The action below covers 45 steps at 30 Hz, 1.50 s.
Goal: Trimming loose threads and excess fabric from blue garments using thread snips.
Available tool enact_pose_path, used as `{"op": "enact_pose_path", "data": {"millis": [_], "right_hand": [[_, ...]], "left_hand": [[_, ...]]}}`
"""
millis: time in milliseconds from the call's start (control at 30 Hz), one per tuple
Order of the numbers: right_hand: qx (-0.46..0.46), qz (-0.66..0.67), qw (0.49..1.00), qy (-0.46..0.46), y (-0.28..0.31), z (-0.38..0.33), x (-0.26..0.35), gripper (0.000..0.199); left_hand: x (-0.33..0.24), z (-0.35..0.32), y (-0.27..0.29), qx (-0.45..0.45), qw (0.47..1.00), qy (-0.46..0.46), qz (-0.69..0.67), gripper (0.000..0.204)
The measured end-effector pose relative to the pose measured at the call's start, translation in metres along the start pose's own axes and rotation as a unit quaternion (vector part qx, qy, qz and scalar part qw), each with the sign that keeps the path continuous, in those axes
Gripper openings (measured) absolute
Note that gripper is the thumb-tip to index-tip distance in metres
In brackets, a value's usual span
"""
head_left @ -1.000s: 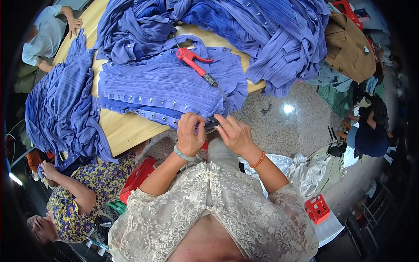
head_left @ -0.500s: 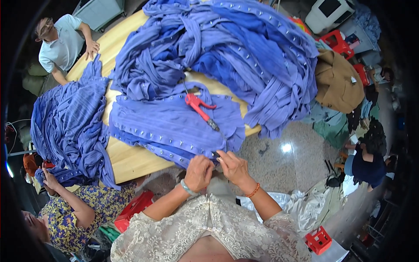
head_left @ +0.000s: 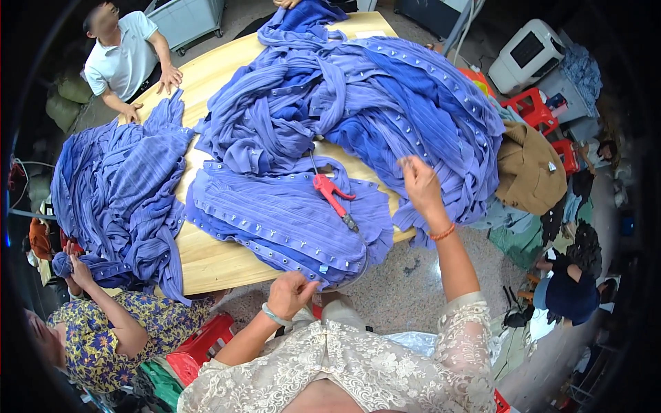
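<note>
A purple-blue ribbed knit garment (head_left: 275,206), with a row of metal snaps along its edge, lies spread before me. My left hand (head_left: 290,294), curled with thumb against fingers, is beside its near edge; whether it pinches anything is hidden. Raised to the right, my right hand (head_left: 420,180) is over the side of a large heap of similar garments (head_left: 420,103). Its fingers are drawn together, and what they hold, if anything, does not show. A red air blow gun (head_left: 334,196) with a thin metal nozzle rests on the spread garment, its hose trailing toward me.
Another purple pile (head_left: 117,186) covers the left of the wooden table (head_left: 217,265). A person in white (head_left: 131,58) stands at the far left, hands on the table. A co-worker in a flowered top (head_left: 131,330) handles purple fabric. Brown cloth (head_left: 527,168) and red stools (head_left: 533,110) are right.
My right hand has left the garment's near edge and risen up and right to the heap. My left hand has shifted slightly left and down. The view has tilted, showing more of the far table.
</note>
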State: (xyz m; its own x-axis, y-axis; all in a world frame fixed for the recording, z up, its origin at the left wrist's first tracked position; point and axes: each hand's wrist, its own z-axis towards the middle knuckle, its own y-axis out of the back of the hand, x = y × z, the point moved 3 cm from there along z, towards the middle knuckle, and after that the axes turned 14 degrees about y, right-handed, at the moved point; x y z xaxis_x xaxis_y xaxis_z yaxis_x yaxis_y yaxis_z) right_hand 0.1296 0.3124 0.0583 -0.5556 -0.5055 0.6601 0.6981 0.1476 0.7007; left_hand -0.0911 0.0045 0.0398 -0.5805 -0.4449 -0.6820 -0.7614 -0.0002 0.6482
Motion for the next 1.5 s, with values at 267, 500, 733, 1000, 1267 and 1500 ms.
{"op": "enact_pose_path", "data": {"millis": [267, 500, 733, 1000, 1267, 1500], "right_hand": [[0.052, 0.002, 0.999, -0.003, -0.009, -0.037, 0.022, 0.026], [0.043, -0.077, 0.995, -0.043, 0.013, -0.059, 0.015, 0.024], [-0.006, -0.106, 0.992, -0.067, 0.041, -0.032, 0.009, 0.018], [-0.125, -0.240, 0.947, 0.173, 0.132, 0.140, -0.030, 0.017], [0.088, -0.130, 0.986, 0.063, 0.107, 0.298, -0.142, 0.037], [0.221, 0.018, 0.974, 0.037, 0.059, 0.279, -0.149, 0.037]], "left_hand": [[0.019, 0.009, 0.055, -0.125, 0.990, -0.060, -0.019, 0.021], [0.024, 0.047, 0.066, -0.111, 0.974, -0.143, 0.138, 0.049], [0.013, 0.077, 0.044, -0.007, 0.978, -0.206, 0.021, 0.048], [-0.121, 0.208, -0.010, 0.303, 0.800, 0.014, -0.518, 0.054], [-0.180, 0.349, -0.075, 0.249, 0.709, 0.207, -0.626, 0.048], [-0.176, 0.360, -0.093, 0.259, 0.654, 0.157, -0.694, 0.041]]}}
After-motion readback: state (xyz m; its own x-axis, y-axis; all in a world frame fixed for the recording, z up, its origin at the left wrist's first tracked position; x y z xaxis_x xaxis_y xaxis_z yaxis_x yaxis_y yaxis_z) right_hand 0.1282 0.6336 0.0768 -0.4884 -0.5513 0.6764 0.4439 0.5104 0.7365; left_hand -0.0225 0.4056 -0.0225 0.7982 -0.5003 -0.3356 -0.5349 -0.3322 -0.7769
